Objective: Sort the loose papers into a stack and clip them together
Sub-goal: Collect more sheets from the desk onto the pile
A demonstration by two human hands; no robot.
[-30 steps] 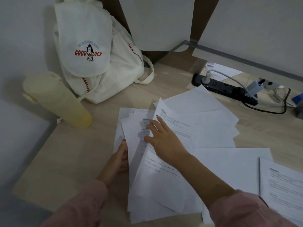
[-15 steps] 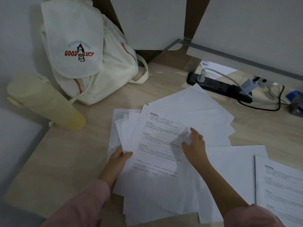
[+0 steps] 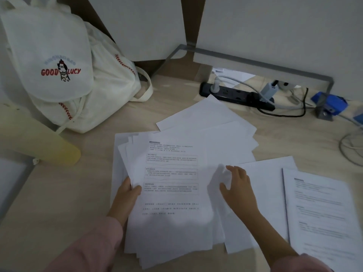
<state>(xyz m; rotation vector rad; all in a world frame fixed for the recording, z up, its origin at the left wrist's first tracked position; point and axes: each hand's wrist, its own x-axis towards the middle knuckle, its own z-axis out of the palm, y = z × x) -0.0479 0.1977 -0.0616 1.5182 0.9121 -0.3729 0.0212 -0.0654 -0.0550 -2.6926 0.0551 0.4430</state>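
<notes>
A fanned pile of white papers (image 3: pixel 170 193) lies on the wooden desk, its top sheet printed with text. My left hand (image 3: pixel 125 195) grips the pile's left edge, thumb on top. My right hand (image 3: pixel 237 187) rests with relaxed fingers on the pile's right edge, where a sheet corner curls up. More blank sheets (image 3: pixel 212 122) fan out behind the pile. Other sheets (image 3: pixel 269 179) lie to the right, and a printed page (image 3: pixel 322 213) sits at the far right. No clip is visible.
A white backpack (image 3: pixel 59 71) leans at the back left, with a yellow bottle (image 3: pixel 37 142) lying beside it. A black power strip (image 3: pixel 235 95) with cables runs along the back. A blue object (image 3: pixel 330 103) sits at the far right.
My right hand slid from the middle of the pile to its right edge, laying the top sheet flat. My left hand shifted up to grip the left edge with the thumb on top.
</notes>
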